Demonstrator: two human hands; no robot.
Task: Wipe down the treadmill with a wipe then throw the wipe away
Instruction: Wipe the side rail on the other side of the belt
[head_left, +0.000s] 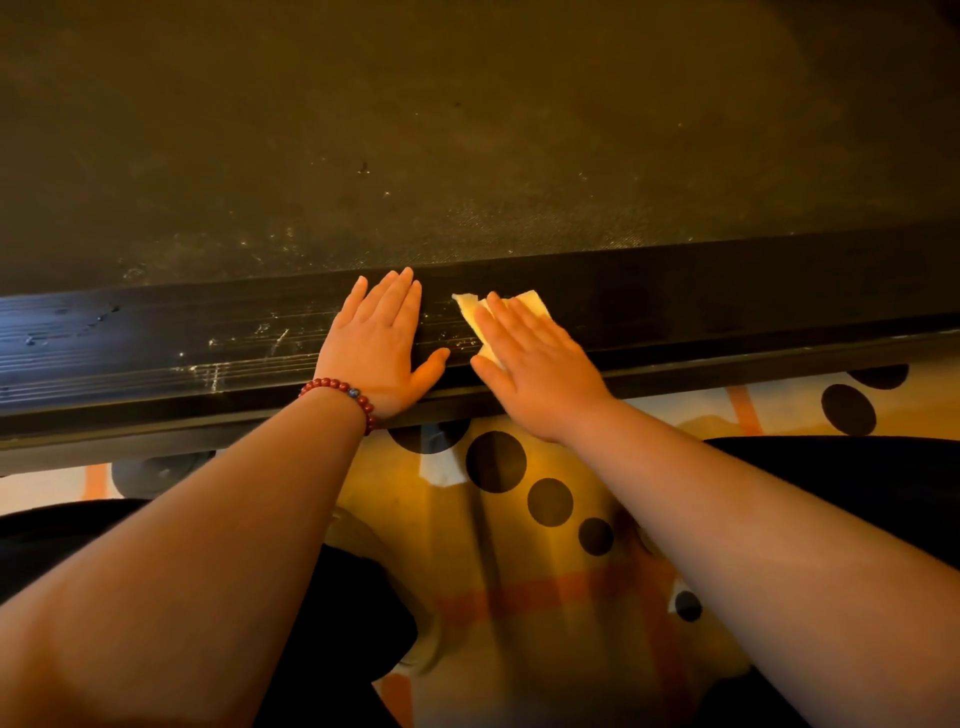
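Observation:
The treadmill's black ribbed side rail runs across the view, with the dusty dark belt beyond it. My left hand, with a red bead bracelet at the wrist, rests flat on the rail, fingers straight. Just to its right, my right hand presses a pale yellow wipe flat against the rail; the wipe's corners stick out past the fingertips. White scuff marks streak the rail left of my left hand.
A grey wheel of the treadmill sits under the rail at the left. Below lies a patterned carpet with black dots and orange stripes. A white scrap lies on the carpet near the rail. My dark-clothed knees frame the bottom.

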